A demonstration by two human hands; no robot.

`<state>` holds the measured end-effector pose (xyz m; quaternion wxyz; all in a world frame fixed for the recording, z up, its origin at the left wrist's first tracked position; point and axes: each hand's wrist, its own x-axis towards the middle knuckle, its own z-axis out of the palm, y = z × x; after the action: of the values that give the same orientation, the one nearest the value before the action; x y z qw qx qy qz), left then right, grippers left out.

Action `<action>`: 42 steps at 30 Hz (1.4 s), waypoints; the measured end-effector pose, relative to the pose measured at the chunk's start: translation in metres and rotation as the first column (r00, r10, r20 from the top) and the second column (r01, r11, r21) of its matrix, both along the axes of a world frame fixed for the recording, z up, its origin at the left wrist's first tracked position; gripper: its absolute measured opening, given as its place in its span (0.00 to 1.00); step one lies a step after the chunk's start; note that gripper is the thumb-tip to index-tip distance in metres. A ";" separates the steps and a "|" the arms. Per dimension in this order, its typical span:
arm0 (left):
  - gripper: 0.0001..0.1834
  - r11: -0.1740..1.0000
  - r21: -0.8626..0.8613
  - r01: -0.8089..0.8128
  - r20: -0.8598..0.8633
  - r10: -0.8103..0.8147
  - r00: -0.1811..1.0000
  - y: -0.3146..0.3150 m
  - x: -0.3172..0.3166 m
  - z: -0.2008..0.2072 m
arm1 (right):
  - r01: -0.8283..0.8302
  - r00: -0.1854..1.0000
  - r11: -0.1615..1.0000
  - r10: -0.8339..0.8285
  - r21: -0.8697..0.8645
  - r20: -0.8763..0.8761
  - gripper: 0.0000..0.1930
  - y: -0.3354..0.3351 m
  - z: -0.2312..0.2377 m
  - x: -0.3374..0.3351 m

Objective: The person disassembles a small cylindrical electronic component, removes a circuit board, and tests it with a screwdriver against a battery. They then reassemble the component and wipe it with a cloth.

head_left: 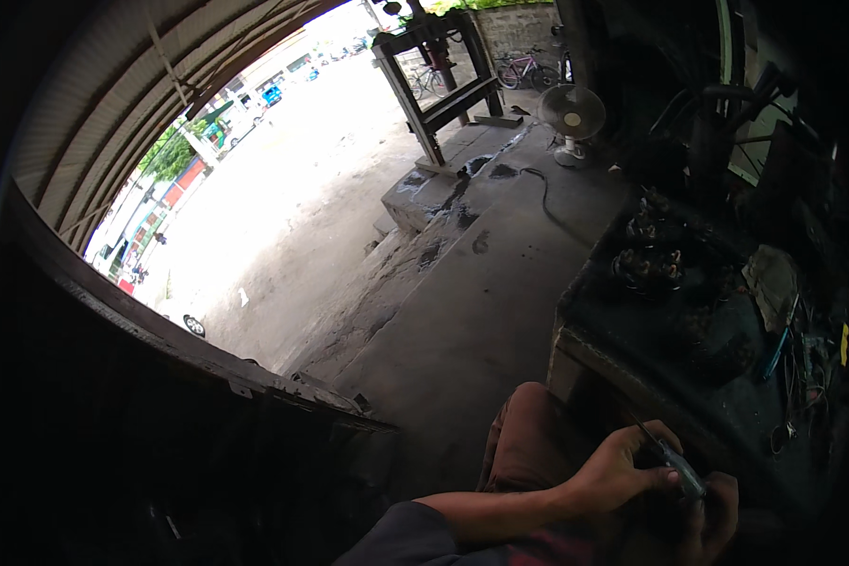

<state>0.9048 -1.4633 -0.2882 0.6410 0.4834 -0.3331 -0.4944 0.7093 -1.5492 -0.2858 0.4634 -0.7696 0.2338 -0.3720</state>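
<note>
Low light on the near side, glare beyond. We saw the left hand [615, 474] with thumb and fingers clamped on a slim screwdriver-like tool [682, 470], its grey handle slanting down to the right, its thin shaft pointing up and left. The right hand [721, 514] was close by the handle's butt end (too dim for us to tell whether its fingers gripped or merely touched). The tool lay above the lap, right of a knee in reddish-brown trousers [528, 436], just beside the workbench [585, 351]. On the bench we noted greasy metal parts [653, 268], a crumpled grey cloth [772, 283] and a blue-handled tool [777, 353]. Farther off, a fan [573, 111] stood on the concrete floor [472, 330], near a press-like steel frame [409, 102].
</note>
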 end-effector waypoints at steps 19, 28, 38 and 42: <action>0.22 0.989 -0.145 0.001 -0.088 -0.014 0.996 -0.010 -0.005 -0.015 | -0.084 0.905 0.800 -0.189 0.595 0.381 0.15 0.014 -0.015 0.007; 0.24 0.999 -0.038 -0.014 -0.035 0.012 0.999 -0.005 -0.009 -0.016 | -0.026 0.909 0.890 -0.168 0.455 0.380 0.13 0.012 -0.031 0.000; 0.24 0.997 -0.080 -0.013 -0.033 0.011 0.999 -0.007 -0.014 -0.019 | -0.125 0.867 0.699 -0.268 0.704 0.420 0.11 0.022 -0.022 -0.007; 0.23 0.999 -0.038 -0.019 -0.017 0.018 1.000 -0.005 -0.016 -0.021 | -0.060 0.884 0.807 -0.231 0.588 0.407 0.11 0.021 -0.026 -0.011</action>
<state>0.8886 -1.4683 -0.3096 0.6576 0.4699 -0.3326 -0.4860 0.6988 -1.5283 -0.3119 0.7010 -0.4671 0.2557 -0.4744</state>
